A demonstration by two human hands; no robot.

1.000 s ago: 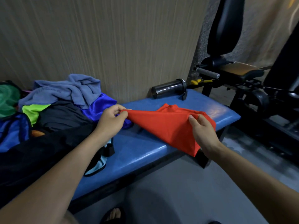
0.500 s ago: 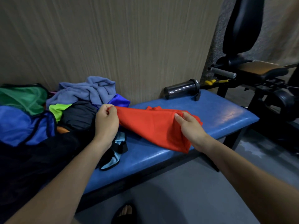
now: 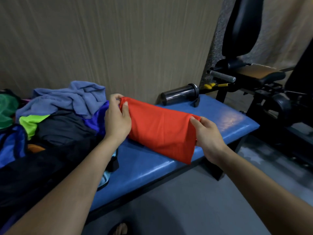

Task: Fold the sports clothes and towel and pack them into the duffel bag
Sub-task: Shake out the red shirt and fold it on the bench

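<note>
Clearly the red garment (image 3: 162,131) is thin, light and limp: it sags between my two holds and drapes over the front edge of the blue bench (image 3: 225,121), so it should fold easily but also slide on the slick padding. My left hand (image 3: 116,122) has its grip pinched on the upper left corner, thumb on top; my right hand (image 3: 208,138) pinches the right edge the same way. Corners and the folded edge look like the sound places to hold, since anything mid-cloth would bunch. To the left lies the dark duffel bag (image 3: 33,175), and I cannot tell how far it stands open. Heaped at it are a grey-blue towel (image 3: 67,99), a black and lime garment (image 3: 50,126) and blue cloth (image 3: 11,146); whether they lie inside or on top is unclear.
</note>
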